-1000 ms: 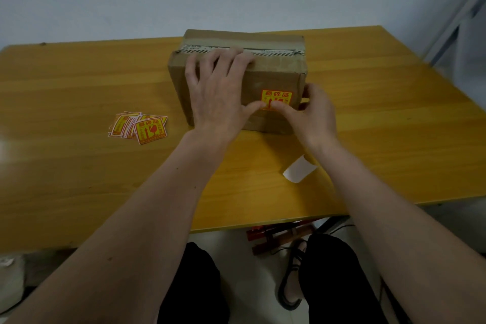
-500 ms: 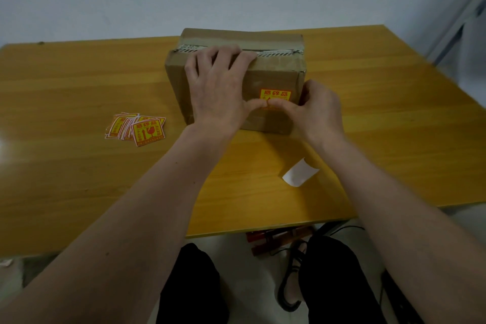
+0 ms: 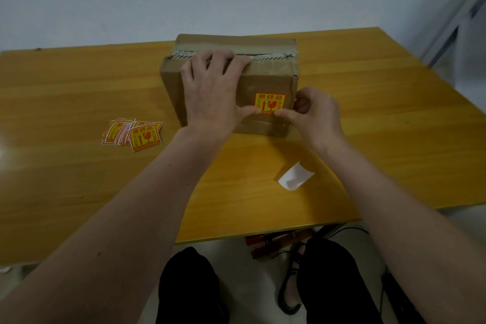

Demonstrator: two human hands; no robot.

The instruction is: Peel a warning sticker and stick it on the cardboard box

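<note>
A brown cardboard box [image 3: 268, 75] stands in the middle of the yellow wooden table. A yellow and red warning sticker [image 3: 270, 102] is stuck flat on its near face, at the right. My left hand [image 3: 213, 95] lies spread over the box front, fingers reaching the top edge, thumb tip pressing the sticker's lower left corner. My right hand [image 3: 317, 118] is curled beside the box's right edge, its index fingertip pressing the sticker's lower right corner. Neither hand holds anything.
A fanned pile of several more warning stickers [image 3: 132, 132] lies on the table [image 3: 65, 102] left of the box. A white peeled backing paper [image 3: 295, 176] lies near the front edge. My knees and a sandalled foot show below the table.
The sticker shows more fully now: my thumb and right index finger have slid down to its bottom edge. The box and my left palm stay put.
</note>
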